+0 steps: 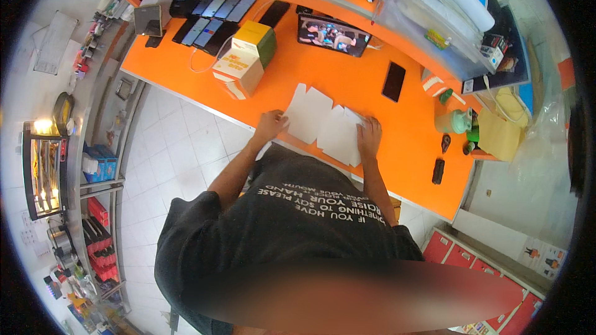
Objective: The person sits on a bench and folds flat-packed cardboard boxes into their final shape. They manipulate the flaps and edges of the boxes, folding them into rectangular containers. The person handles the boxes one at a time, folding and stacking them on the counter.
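White card point(307, 115) lies between the fingers on an orange desk point(349, 84), left hand point(270, 126) grasping one edge and right hand point(370, 136) the other, seemingly to steady it; boxes point(238, 67) stand beyond the left fingers.

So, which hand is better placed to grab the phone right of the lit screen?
Probably the right hand: at the right edge of the white paper, it's nearer the phone than the left hand.
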A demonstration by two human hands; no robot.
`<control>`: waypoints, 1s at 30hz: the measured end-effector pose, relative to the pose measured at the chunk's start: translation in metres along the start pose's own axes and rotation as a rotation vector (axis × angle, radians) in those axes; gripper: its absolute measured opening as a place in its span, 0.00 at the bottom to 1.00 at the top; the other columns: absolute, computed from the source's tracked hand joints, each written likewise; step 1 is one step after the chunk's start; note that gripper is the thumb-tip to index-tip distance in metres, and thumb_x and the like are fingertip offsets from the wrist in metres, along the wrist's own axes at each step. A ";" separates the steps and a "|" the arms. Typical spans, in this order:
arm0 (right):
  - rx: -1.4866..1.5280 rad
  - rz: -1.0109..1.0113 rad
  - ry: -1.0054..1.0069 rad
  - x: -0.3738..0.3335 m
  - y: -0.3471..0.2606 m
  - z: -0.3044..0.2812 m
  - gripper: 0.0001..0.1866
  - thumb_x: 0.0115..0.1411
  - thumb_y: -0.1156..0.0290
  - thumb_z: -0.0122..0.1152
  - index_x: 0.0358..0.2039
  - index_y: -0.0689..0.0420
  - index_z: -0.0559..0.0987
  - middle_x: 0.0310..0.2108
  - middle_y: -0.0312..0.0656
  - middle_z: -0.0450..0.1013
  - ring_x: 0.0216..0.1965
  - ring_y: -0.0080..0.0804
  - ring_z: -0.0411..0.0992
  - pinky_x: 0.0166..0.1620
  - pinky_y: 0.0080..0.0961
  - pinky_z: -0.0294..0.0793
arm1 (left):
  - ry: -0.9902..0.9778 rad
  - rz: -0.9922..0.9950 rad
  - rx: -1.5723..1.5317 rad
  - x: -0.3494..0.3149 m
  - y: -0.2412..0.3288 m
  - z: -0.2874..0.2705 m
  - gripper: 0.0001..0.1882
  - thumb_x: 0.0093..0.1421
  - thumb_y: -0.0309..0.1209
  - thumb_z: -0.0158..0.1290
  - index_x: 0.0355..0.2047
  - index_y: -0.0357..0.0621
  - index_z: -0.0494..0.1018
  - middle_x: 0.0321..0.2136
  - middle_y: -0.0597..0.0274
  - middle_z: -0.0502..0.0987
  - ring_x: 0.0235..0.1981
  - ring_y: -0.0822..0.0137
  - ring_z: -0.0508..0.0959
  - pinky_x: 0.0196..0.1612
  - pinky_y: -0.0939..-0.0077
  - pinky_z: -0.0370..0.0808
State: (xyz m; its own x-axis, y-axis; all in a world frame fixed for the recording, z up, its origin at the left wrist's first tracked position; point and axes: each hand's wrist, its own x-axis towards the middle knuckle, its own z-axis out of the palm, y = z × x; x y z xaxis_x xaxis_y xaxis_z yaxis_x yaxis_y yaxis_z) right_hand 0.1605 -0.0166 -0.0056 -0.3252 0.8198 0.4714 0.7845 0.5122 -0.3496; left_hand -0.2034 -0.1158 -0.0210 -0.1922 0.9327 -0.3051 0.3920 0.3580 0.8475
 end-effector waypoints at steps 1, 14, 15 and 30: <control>0.052 0.018 -0.044 0.000 0.002 -0.001 0.14 0.59 0.71 0.60 0.45 0.58 0.76 0.47 0.49 0.73 0.51 0.51 0.68 0.55 0.47 0.66 | 0.156 0.099 0.180 -0.004 0.004 0.003 0.20 0.62 0.32 0.59 0.51 0.36 0.72 0.39 0.49 0.81 0.40 0.56 0.82 0.42 0.65 0.81; 0.365 -0.398 0.223 0.115 -0.136 -0.194 0.04 0.59 0.85 0.57 0.35 0.64 0.76 0.40 0.48 0.79 0.54 0.53 0.74 0.57 0.48 0.70 | -0.215 0.483 -0.914 -0.091 0.262 -0.005 0.24 0.58 0.40 0.63 0.50 0.43 0.74 0.45 0.55 0.80 0.46 0.67 0.79 0.46 0.71 0.76; 0.355 -0.427 0.180 0.116 -0.139 -0.193 0.08 0.58 0.87 0.55 0.38 0.63 0.76 0.43 0.50 0.78 0.54 0.53 0.74 0.55 0.45 0.72 | -0.195 0.492 -0.905 -0.089 0.269 -0.007 0.24 0.58 0.40 0.63 0.51 0.42 0.74 0.46 0.54 0.79 0.47 0.67 0.78 0.46 0.71 0.76; 0.541 -0.322 0.088 0.107 -0.188 -0.156 0.08 0.59 0.85 0.57 0.40 0.68 0.79 0.51 0.55 0.72 0.58 0.59 0.70 0.58 0.48 0.71 | -0.209 0.356 -0.892 -0.095 0.243 -0.021 0.27 0.68 0.39 0.52 0.62 0.39 0.61 0.52 0.55 0.72 0.54 0.64 0.74 0.56 0.64 0.74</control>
State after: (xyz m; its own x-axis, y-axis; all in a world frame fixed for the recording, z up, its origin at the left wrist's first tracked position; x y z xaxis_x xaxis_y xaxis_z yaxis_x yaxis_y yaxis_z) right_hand 0.0608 -0.0654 0.2371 -0.4376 0.5909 0.6777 0.2696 0.8053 -0.5280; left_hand -0.1087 -0.1179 0.2234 0.0018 0.9994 0.0338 -0.4437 -0.0295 0.8957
